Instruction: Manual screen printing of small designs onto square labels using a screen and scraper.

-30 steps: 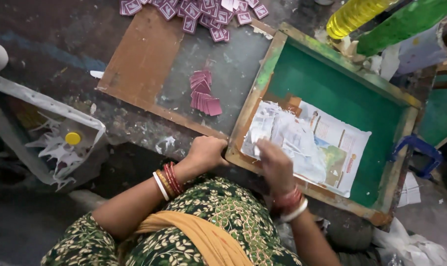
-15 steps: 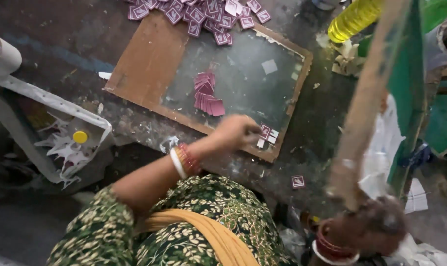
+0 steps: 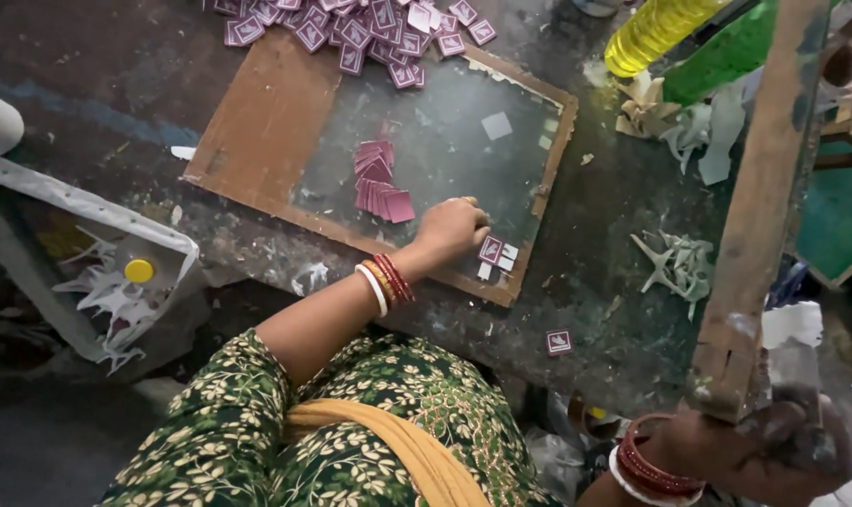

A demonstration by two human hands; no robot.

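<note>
My right hand (image 3: 773,451) grips the lower end of a green-painted wooden frame (image 3: 768,188), lifted upright at the right of the view. My left hand (image 3: 452,228) rests with curled fingers on a glass-topped brown board (image 3: 266,122), touching small square cards (image 3: 494,252) at the board's near edge. A short stack of maroon cards (image 3: 377,183) lies on the glass to the left of that hand. Both wrists wear red and white bangles.
Several loose maroon cards (image 3: 351,23) are heaped at the board's far edge. One card (image 3: 559,342) lies on the dark worktop. A yellow bottle (image 3: 656,28) stands at the top right, paper scraps (image 3: 679,258) lie nearby, and a tray with white cutouts (image 3: 116,282) sits at the left.
My right hand swung the green frame up off the board, from lying flat to standing on edge. My left hand moved from the frame's edge onto the small cards on the glass.
</note>
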